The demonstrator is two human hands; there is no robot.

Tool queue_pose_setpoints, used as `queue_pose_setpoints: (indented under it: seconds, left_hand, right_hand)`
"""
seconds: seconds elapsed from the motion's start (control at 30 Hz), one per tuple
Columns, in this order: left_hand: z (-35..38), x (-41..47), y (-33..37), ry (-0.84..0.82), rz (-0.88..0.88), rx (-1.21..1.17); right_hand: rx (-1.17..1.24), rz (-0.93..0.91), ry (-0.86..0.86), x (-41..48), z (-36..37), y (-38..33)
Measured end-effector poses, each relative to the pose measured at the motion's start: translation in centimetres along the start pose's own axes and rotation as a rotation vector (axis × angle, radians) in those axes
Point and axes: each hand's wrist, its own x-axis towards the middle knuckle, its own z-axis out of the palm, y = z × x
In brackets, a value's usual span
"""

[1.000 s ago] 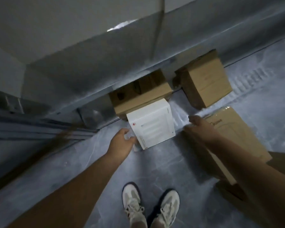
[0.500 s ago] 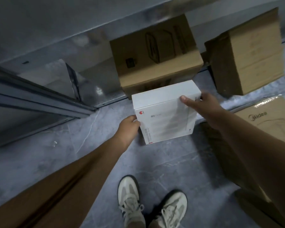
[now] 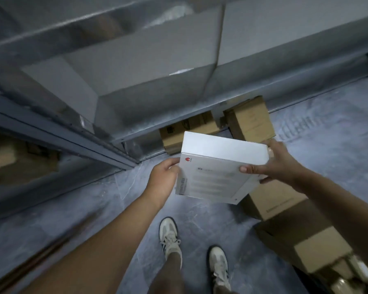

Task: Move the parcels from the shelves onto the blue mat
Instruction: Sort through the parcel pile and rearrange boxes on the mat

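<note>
While the left grip (image 3: 162,179) and right grip (image 3: 282,164) clamp the white parcel (image 3: 218,164), grey floor (image 3: 89,219) (cartons (image 3: 252,122) on it) meets shelves (image 3: 149,88).

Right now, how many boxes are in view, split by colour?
White box: 1
Brown cardboard boxes: 4, two at the back, two on the right
Total: 5; the blurred brown shape at far left is not counted.
</note>
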Motion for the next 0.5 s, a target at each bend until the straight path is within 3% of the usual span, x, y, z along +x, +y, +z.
queue_pose_setpoints:
  seconds: [0.23,0.33,0.4,0.5]
  left_hand:
    - [1.9,-11.5,5.5,-0.008,0.138,-0.133]
    - [1.5,-15.6,4.7,0.165,0.101,-0.210]
    - [0.5,-18.3,4.4,0.263,0.060,-0.228]
    - [-1.0,-21.6,4.7,0.221,0.069,-0.366]
  right_hand:
    - [0.175,-0.109,0.167,-11.9,-8.9,-3.8]
    - [0.373,-0.111,0.179,-16.3,-10.8,-4.1]
    - [0.504,-0.096,0.101,-18.9,-11.0,-4.2]
    - [0.661,-0.085,-0.077,-21.4,-9.8,-4.4]
